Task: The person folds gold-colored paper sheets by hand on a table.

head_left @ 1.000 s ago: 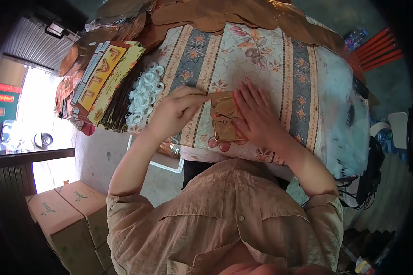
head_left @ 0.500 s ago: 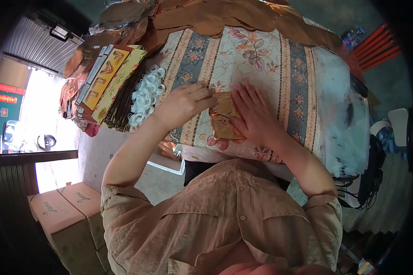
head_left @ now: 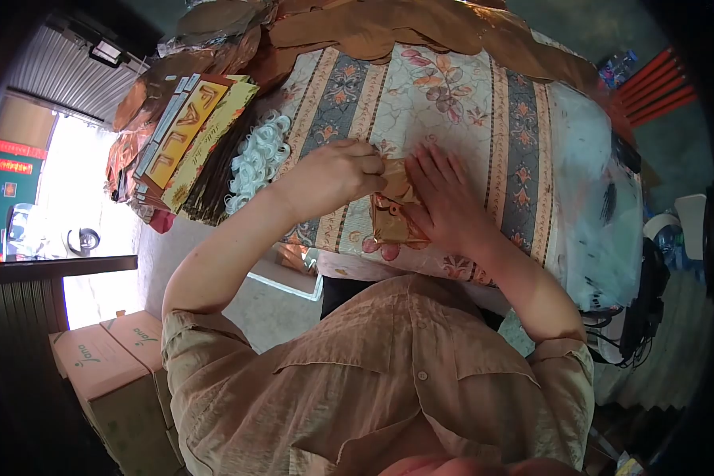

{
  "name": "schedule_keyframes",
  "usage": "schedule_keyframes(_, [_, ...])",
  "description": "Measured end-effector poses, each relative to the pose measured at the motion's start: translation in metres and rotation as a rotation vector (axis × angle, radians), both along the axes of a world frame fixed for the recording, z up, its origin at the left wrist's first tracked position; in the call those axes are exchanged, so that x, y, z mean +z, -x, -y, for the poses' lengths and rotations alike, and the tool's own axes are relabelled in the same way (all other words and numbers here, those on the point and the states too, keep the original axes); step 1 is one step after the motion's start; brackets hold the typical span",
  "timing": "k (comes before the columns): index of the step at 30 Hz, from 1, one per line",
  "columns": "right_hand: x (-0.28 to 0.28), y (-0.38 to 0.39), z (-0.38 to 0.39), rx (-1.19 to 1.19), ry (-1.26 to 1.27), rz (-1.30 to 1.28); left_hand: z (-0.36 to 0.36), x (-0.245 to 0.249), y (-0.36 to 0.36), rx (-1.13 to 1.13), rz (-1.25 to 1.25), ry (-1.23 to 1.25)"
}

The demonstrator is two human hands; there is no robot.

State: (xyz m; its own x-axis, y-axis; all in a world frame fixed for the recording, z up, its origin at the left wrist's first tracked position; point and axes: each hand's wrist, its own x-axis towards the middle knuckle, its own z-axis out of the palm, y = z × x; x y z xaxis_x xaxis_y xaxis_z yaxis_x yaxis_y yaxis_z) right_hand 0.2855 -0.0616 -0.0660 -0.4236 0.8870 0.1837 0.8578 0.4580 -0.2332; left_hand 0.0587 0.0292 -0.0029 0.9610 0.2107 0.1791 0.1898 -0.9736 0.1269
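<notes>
A shiny gold-brown foil packet [head_left: 397, 226] lies on the patterned tablecloth [head_left: 428, 103] near the front edge. My left hand [head_left: 337, 178] is curled at the packet's upper left, its thumb and fingers pinched together on the packet's edge. Just what part lies between those fingertips is hidden. Flat against the packet's right side rests my right hand [head_left: 456, 206], its fingers stretched out away from me and its thumb across the foil. Small dark marks show on the packet's face between the two hands.
Left of my hands lie a heap of white plastic rings [head_left: 259, 155] and a stack of printed "FALL" cards [head_left: 190, 131]. Brown sheets [head_left: 373, 32] line the far edge. Clear plastic bags [head_left: 591, 198] cover the right side. Cardboard boxes [head_left: 111, 357] stand at lower left.
My left hand has shifted slightly to the right and its elbow has swung outward. My right hand stays on the packet. The whole view has tilted a little.
</notes>
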Motion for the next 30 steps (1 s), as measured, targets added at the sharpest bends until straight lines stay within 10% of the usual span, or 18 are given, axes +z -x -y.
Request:
schedule_keyframes(22, [0.003, 0.000, 0.001, -0.007, -0.001, -0.014, 0.007, -0.017, -0.012, -0.049, 0.155, -0.145])
schedule_keyframes(30, [0.004, 0.000, 0.002, -0.003, -0.016, -0.018, 0.015, -0.019, -0.003, 0.253, 0.171, 0.553])
